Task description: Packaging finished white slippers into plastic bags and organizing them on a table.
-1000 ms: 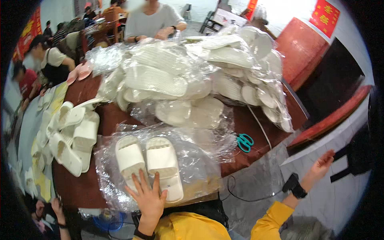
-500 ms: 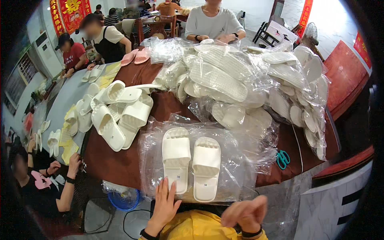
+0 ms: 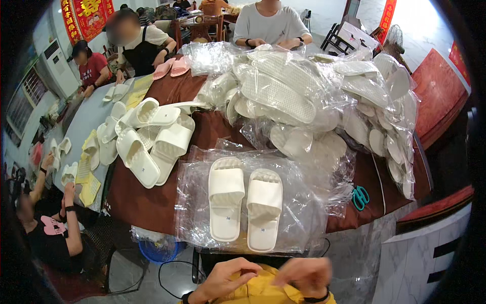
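Two white slide slippers [image 3: 226, 200] [image 3: 264, 210] lie side by side, toes away from me, on flat clear plastic bags [image 3: 304, 213] at the table's near edge. Both of my hands are apart from them, low over my yellow clothing. My left hand [image 3: 230, 278] has its fingers bent toward the thumb in a pinch; whether something small is in it I cannot make out. Close beside it, my right hand [image 3: 306, 277] is bent at the fingers and smeared by motion.
More white slippers [image 3: 152, 142] are heaped at left. Bagged slippers [image 3: 283, 96] pile up at the back and right. Teal-handled scissors [image 3: 360, 197] lie at right, pink slippers [image 3: 172, 67] at far left. A blue basket [image 3: 157, 251] stands below the table. Several people work around it.
My left hand has left the left slipper's heel and drawn back toward my body. My right hand has shifted slightly left and down, nearer to it. The slippers stay on the bags.
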Demonstrator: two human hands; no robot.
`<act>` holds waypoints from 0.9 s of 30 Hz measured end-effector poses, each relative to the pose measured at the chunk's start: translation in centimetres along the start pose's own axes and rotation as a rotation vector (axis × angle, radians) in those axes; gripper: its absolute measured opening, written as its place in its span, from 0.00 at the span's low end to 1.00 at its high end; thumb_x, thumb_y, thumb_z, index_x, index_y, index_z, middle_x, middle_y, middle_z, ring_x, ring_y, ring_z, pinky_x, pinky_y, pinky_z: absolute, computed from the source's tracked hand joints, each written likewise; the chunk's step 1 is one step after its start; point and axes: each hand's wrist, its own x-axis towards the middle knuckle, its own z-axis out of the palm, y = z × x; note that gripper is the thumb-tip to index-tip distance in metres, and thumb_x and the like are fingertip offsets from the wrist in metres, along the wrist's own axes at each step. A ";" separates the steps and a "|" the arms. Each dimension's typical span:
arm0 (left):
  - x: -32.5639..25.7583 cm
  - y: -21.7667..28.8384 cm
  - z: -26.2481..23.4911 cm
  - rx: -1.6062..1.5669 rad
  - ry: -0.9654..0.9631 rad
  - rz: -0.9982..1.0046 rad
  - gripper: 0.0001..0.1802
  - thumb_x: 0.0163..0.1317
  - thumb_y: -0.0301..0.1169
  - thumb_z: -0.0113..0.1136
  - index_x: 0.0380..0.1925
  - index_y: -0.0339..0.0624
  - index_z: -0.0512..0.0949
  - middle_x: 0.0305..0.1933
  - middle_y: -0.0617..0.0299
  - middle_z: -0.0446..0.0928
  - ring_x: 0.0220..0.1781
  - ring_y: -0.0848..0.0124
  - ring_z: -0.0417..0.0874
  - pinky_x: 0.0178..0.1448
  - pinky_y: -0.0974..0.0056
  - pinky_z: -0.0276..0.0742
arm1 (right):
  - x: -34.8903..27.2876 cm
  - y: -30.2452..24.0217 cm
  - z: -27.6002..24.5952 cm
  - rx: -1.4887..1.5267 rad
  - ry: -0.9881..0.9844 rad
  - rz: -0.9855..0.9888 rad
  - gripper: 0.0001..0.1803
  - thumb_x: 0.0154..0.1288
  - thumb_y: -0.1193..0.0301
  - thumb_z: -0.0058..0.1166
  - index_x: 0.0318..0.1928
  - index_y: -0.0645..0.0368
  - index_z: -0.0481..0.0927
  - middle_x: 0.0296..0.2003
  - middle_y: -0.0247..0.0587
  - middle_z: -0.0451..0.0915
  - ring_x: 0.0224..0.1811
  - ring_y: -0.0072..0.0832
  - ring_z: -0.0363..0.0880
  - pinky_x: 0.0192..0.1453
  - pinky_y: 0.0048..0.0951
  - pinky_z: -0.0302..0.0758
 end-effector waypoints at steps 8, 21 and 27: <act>-0.7 3.3 -2.5 0.605 0.306 0.556 0.12 0.48 0.22 0.69 0.35 0.41 0.82 0.37 0.61 0.81 0.38 0.63 0.82 0.44 0.64 0.81 | 1.1 -4.2 -3.7 0.165 0.508 -0.671 0.08 0.72 0.70 0.48 0.47 0.57 0.66 0.22 0.32 0.64 0.22 0.24 0.67 0.26 0.23 0.68; 0.7 -2.6 -3.4 0.776 0.249 0.423 0.09 0.51 0.24 0.69 0.32 0.39 0.80 0.38 0.59 0.80 0.40 0.59 0.82 0.44 0.59 0.79 | 3.8 5.7 -4.5 -0.891 -0.006 0.145 0.23 0.65 0.81 0.51 0.61 0.66 0.69 0.53 0.51 0.79 0.57 0.38 0.79 0.59 0.32 0.74; 1.6 -3.1 -3.6 0.767 0.254 0.380 0.08 0.51 0.24 0.69 0.31 0.39 0.79 0.37 0.58 0.79 0.39 0.59 0.81 0.43 0.59 0.79 | 4.4 8.2 -3.6 -1.288 -0.224 -0.031 0.34 0.61 0.71 0.61 0.64 0.70 0.63 0.58 0.62 0.72 0.60 0.54 0.71 0.62 0.42 0.71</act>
